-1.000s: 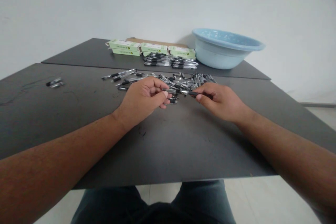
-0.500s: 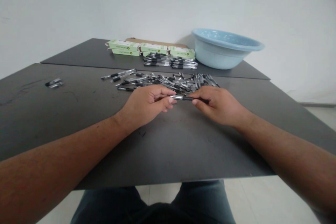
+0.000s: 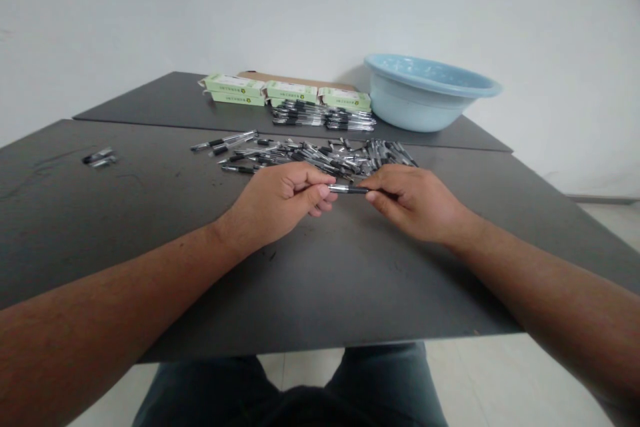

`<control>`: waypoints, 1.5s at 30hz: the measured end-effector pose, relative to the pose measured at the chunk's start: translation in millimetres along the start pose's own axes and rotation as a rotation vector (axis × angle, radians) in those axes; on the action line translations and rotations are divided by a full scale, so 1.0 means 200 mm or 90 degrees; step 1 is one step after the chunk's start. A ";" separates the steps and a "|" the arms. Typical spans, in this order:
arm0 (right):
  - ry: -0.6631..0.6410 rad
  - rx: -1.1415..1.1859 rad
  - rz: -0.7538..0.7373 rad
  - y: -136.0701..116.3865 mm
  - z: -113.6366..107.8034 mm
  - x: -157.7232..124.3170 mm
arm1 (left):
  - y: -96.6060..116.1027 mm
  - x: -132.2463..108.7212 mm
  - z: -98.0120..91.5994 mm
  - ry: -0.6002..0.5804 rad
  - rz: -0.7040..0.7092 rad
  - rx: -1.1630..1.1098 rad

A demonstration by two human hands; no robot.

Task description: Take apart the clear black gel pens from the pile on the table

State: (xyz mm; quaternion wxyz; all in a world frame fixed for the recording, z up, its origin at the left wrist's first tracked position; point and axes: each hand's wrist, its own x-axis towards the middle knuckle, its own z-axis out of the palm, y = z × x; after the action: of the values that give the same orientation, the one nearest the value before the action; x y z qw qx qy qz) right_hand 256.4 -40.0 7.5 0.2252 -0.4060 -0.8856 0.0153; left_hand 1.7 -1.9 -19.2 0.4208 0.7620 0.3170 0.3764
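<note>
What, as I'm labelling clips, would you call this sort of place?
Probably an indoor workspace: a flat grey table, a heap of clear-and-black plastic pens and oblong light green cardboard boxes.

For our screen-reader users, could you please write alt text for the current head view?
A left hand and right hand hold a pen between them at a dark table; beyond lie loose pens, green boxes and a blue basin.

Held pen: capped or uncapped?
Capped, it seems: the pen runs unbroken from left hand to right hand, no bare tip showing. Whether fully seated, cannot tell.
</note>
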 end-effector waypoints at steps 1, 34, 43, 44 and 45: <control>0.000 0.001 0.000 0.00 0.00 0.00 | 0.00 0.00 0.00 0.000 -0.001 -0.002; -0.028 0.080 0.130 0.00 0.00 -0.01 | 0.02 0.00 -0.03 0.014 0.052 0.238; -0.013 0.047 0.131 0.06 0.00 -0.01 | -0.03 -0.01 0.00 0.005 -0.012 0.027; -0.005 0.037 0.153 0.09 -0.01 -0.01 | -0.03 -0.01 0.00 0.011 -0.008 0.030; 0.009 0.023 0.180 0.11 -0.02 -0.01 | -0.03 -0.01 0.00 0.020 0.000 0.040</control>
State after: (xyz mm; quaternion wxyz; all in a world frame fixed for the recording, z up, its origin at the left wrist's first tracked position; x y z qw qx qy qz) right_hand 275.2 -27.8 6.0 0.2342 -0.5227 -0.8175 0.0601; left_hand 0.1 -0.1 -25.6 0.3918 0.7687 0.3355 0.3782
